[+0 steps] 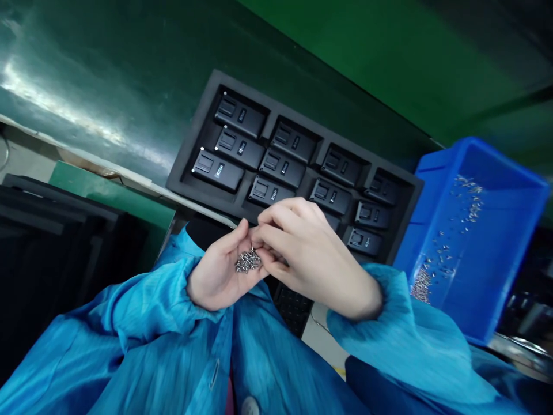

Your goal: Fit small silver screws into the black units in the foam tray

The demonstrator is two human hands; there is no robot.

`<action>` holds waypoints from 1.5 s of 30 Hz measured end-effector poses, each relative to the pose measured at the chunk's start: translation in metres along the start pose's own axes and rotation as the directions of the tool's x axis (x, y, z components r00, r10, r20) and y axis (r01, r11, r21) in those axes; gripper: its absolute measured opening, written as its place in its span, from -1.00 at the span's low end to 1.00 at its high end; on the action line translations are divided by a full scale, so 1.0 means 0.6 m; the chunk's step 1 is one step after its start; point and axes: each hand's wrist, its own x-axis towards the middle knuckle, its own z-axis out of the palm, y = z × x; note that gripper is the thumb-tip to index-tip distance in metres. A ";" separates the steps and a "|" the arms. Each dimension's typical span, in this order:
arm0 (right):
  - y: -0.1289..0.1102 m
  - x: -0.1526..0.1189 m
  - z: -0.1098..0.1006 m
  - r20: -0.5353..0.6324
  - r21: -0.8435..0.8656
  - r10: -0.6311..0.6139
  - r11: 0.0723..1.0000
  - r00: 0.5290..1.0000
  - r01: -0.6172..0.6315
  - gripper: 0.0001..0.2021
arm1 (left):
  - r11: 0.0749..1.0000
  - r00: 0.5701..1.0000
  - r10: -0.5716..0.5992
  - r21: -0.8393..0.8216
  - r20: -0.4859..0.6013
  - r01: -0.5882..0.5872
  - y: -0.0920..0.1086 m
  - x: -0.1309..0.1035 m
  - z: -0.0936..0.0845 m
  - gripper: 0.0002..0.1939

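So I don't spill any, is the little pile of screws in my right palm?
No, the pile of screws lies in your left hand, which is cupped palm up.

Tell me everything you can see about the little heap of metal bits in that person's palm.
The heap of metal bits is a loose, shiny, silvery-grey cluster of many short, thin pieces, perhaps screws, jumbled at different angles. It rests in the upturned, cupped left hand. The fingertips of the right hand are at its upper edge; whether they grip a piece is unclear.
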 end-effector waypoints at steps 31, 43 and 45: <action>0.033 0.026 0.018 -0.261 0.099 0.147 0.987 0.954 -0.125 -0.88 | 0.997 0.994 -0.082 0.003 0.070 0.082 0.032 0.012 -0.056 -0.42; 0.067 0.064 0.079 -0.201 -0.313 0.088 0.938 0.976 -0.149 -0.85 | 1.000 0.999 -0.006 -0.020 0.051 0.007 0.067 -0.026 -0.117 -0.43; 0.064 0.065 0.079 -0.179 -0.358 0.080 0.923 0.981 -0.141 -0.85 | 1.000 0.999 0.000 -0.029 0.054 0.002 0.071 -0.030 -0.122 -0.43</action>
